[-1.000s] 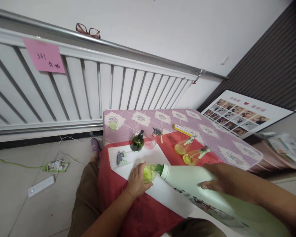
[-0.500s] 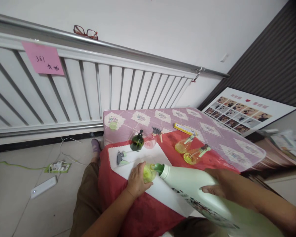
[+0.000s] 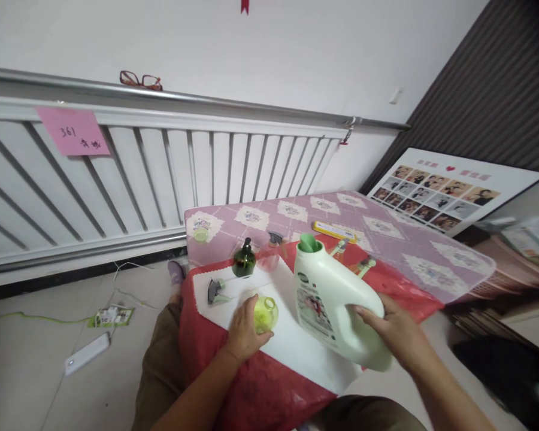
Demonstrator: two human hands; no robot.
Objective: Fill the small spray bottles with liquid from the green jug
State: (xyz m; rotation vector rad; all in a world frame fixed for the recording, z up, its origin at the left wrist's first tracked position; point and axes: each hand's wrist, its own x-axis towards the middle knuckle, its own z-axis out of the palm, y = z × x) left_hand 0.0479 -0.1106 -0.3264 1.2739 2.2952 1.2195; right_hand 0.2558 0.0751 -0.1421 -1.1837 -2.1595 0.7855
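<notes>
The left hand (image 3: pixel 245 329) is curved around a small yellow-green bottle (image 3: pixel 266 315), thumb on the near side and fingers on the far side, with the bottle's open neck clear of the grip. The right hand (image 3: pixel 397 329) is closed around the handle of a large pale green jug (image 3: pixel 326 296), which lies to the left of that hand and leans slightly, its mouth upward and a green spout (image 3: pixel 309 242) set inside the neck; the jug stands between the two hands, just right of the small bottle, though from this angle I cannot tell whether its base touches anything. Under the left hand spreads a white sheet (image 3: pixel 291 353), laid over a red cloth (image 3: pixel 269 389). Left of the left hand's fingertips, a grey spray head (image 3: pixel 215 291) lies on the sheet. Straight beyond that hand are a dark green pump bottle (image 3: pixel 244 263) and, just to its right, a pink spray bottle (image 3: pixel 268 258). Farther from the right hand, past the jug, two more sprayer tops (image 3: pixel 365 266) show, their lower parts mostly covered by it, and beyond them a yellow box (image 3: pixel 335 231) lies near the red cloth's far edge
</notes>
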